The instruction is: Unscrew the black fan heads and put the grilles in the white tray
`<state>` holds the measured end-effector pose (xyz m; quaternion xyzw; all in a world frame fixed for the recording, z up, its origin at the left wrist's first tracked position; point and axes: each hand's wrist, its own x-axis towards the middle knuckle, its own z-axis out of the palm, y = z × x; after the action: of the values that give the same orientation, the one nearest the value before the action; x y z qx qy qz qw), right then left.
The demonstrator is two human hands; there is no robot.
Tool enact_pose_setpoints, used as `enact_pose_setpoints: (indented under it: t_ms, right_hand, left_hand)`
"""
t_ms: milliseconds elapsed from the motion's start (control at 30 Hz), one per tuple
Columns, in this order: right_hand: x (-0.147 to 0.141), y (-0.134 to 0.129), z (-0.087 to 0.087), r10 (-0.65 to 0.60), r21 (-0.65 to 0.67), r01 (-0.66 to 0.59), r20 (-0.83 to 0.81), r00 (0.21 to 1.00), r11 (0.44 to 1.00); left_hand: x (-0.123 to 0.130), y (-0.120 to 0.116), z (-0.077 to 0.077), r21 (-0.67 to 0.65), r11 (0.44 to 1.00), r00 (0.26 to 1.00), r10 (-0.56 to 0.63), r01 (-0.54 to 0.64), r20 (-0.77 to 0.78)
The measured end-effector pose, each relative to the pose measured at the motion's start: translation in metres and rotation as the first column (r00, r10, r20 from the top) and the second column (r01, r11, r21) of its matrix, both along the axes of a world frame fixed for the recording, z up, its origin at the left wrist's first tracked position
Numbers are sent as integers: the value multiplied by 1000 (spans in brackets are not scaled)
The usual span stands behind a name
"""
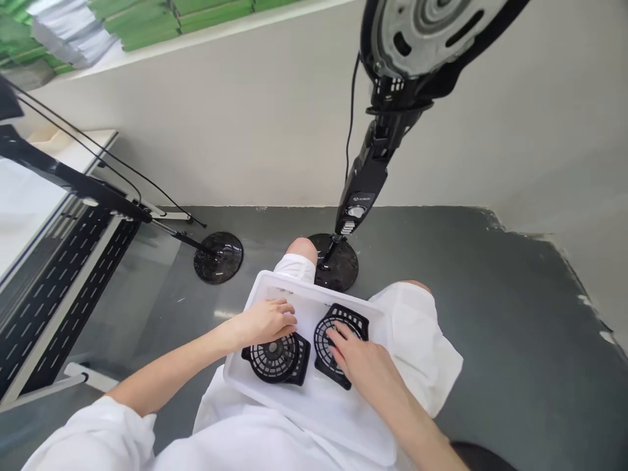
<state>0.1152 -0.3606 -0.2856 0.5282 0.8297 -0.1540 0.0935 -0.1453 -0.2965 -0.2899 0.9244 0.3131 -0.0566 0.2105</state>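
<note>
A white tray rests across my lap. Two black fan grilles lie in it side by side. My left hand lies on the top edge of the left grille, fingers curled over it. My right hand presses flat on the right grille, fingertips spread on its mesh. Neither grille is lifted off the tray.
A black floor-standing fan rises just beyond my knees, its round base on the grey floor and its head overhead. A second round base with a slanted pole stands to the left. A white bench with black perforated panels is at far left.
</note>
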Motion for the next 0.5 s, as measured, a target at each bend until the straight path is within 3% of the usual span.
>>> enact_pose_setpoints:
  t_ms: [133,300,500]
  right_hand:
    - [-10,-11,-31,123,80,-122,-8,992,989]
    - [0,-18,-73,261,374,-214,-81,962,902]
    - [-10,-21,-73,277,449,-184,-151,949,874]
  left_hand:
    - [14,0,-6,197,969,984,163,-147,-68]
    - [15,0,-13,228,960,979,186,-164,-81]
    - [8,7,-17,215,964,982,178,-159,-71]
